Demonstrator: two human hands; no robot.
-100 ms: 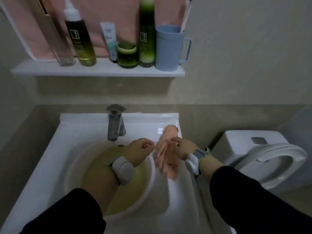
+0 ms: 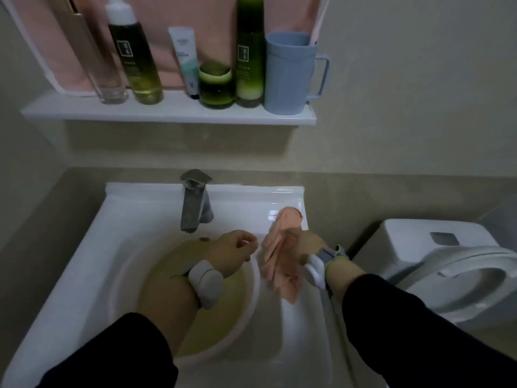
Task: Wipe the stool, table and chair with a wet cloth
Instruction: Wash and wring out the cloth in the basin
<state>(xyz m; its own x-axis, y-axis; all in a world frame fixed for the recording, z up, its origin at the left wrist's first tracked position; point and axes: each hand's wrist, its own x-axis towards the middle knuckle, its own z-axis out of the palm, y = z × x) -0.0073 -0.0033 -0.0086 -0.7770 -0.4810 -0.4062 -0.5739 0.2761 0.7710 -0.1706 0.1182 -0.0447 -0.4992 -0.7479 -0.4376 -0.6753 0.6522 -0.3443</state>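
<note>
A pink cloth [image 2: 275,261] lies crumpled along the right rim of the white sink [image 2: 117,219]. My right hand [image 2: 306,246] rests on the cloth's middle and grips a fold of it. My left hand [image 2: 233,252] hovers over the right side of a pale basin [image 2: 251,298] that sits in the sink; its fingers are curled loosely and hold nothing. A small gap separates the left hand from the cloth. Both wrists wear grey bands. The stool, table and chair are not in view.
A grey tap [image 2: 194,203] stands at the sink's back, just beyond my left hand. A shelf [image 2: 167,116] above holds bottles, a jar, a tube and a blue cup [image 2: 291,74]. A white toilet [image 2: 447,270] with raised seat stands at the right.
</note>
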